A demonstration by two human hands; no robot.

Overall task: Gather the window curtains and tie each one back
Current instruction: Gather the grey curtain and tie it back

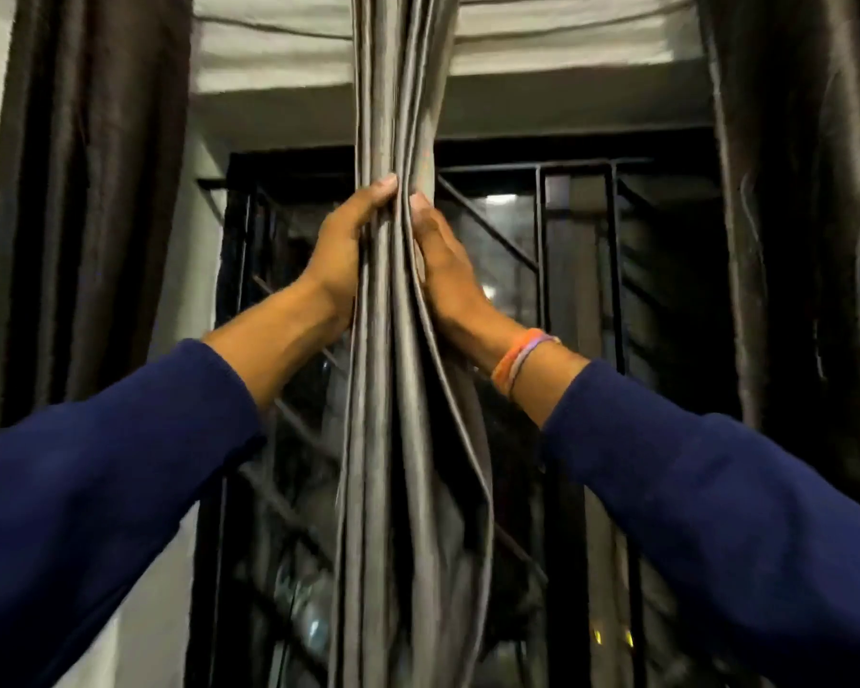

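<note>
A dark window [582, 270] with black metal bars [539, 250] filled the far middle of the scene, and a pale wall [185, 250] ran down its left side. A dark brown curtain [85, 191] hung at the far left and another dark curtain [805, 216] at the far right, both well apart from the hands. A pale fabric band [279, 47] stretched across the top.

The grey curtain [393, 439] hung in the middle, in front of the bars, bunched into a narrow column of long vertical folds with a dull sheen. The left hand [341, 245] gripped it from the left, thumb laid across the folds. The right hand [443, 260] held it from the right, fingers pressed into the cloth; orange and lilac bands [520, 357] circled that wrist. Both arms wore dark blue sleeves [120, 479].

Below the hands the curtain's right edge bowed outward. Bare window showed on either side of the column, between it and the side curtains.
</note>
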